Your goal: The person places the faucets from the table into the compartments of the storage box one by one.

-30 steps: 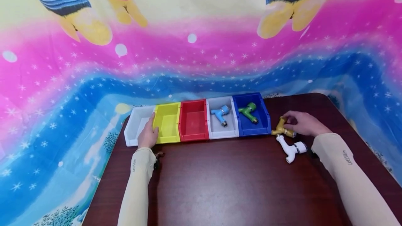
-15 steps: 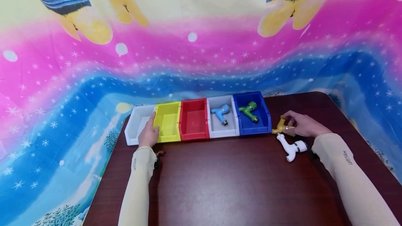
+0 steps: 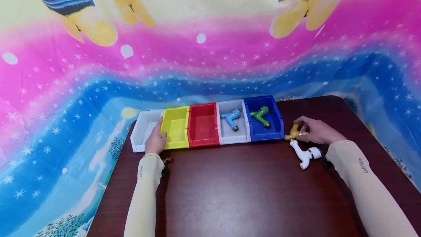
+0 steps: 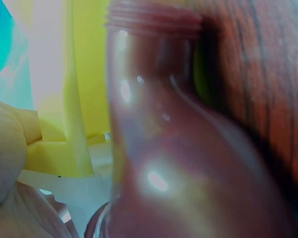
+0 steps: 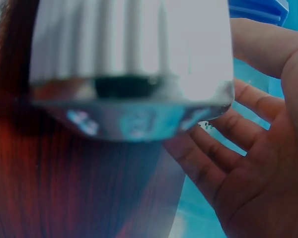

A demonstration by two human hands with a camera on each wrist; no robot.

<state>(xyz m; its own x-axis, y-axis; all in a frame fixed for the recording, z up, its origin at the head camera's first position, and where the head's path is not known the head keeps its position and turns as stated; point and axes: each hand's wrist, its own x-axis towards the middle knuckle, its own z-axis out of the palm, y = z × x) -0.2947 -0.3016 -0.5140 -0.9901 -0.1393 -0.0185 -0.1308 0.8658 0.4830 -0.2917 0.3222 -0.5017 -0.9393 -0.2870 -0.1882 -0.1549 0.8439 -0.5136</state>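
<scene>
In the head view my right hand (image 3: 320,130) pinches a mustard-yellow tap (image 3: 291,133) between thumb and fingers, right of the blue bin. Just below it on the table lies a white tap (image 3: 306,156); its ribbed knob (image 5: 134,44) fills much of the right wrist view and hides the fingertips there. My left hand (image 3: 155,140) rests at the wall between the left white bin (image 3: 138,142) and the yellow bin (image 3: 175,145), index finger straight. A brown tap (image 4: 174,163) lies beside the left wrist, mostly covered by it in the head view.
A red bin (image 3: 203,142), a second white bin (image 3: 234,140) with a light-blue tap (image 3: 231,118), and a blue bin (image 3: 279,120) with a green tap (image 3: 261,116) complete the row. Patterned cloth (image 3: 210,61) hangs behind the dark wooden table (image 3: 230,193).
The right hand has shifted slightly over the yellow tap, and the tap's dark-ended part is now covered by the fingers. The left hand keeps its place.
</scene>
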